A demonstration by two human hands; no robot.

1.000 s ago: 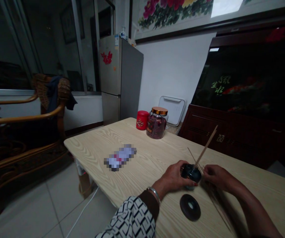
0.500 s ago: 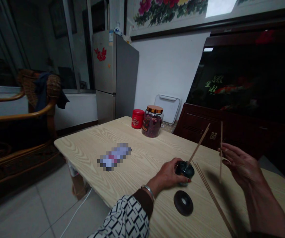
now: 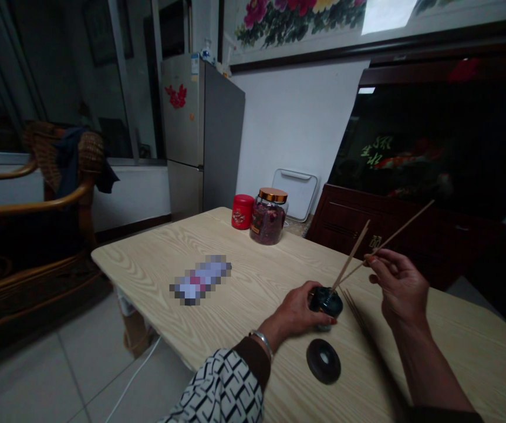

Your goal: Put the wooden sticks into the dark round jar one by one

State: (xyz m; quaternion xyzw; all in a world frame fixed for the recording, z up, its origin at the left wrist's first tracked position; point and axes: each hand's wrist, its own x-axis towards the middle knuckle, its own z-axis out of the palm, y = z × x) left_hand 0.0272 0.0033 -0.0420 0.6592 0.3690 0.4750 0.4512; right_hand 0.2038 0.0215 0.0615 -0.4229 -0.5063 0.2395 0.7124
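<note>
My left hand point(image 3: 299, 306) is wrapped round a small dark green glossy pot point(image 3: 329, 301) standing on the table. Thin tan sticks point(image 3: 352, 254) rise from the pot's top, leaning right. Between the thumb and fingers of my right hand point(image 3: 400, 285) is another thin stick point(image 3: 407, 224), slanted, its lower end close to the pot's top; whether it touches I cannot tell. More thin sticks point(image 3: 353, 310) lie on the wood between pot and right forearm, partly in shadow. A dark round disc point(image 3: 323, 361) with a pale centre lies in front of the pot.
The light wooden table point(image 3: 147, 258) bears a blurred-out oblong object point(image 3: 201, 281) on the left. Towards the back stand a red canister point(image 3: 242, 212) and a copper-lidded glass jar point(image 3: 267, 218). Beyond are a fridge point(image 3: 185, 123) and a wicker chair point(image 3: 81, 170).
My right hand has moved left towards the pot, and its stick has turned from nearly upright to slanted, with the lower end at the pot. My left hand stays round the pot.
</note>
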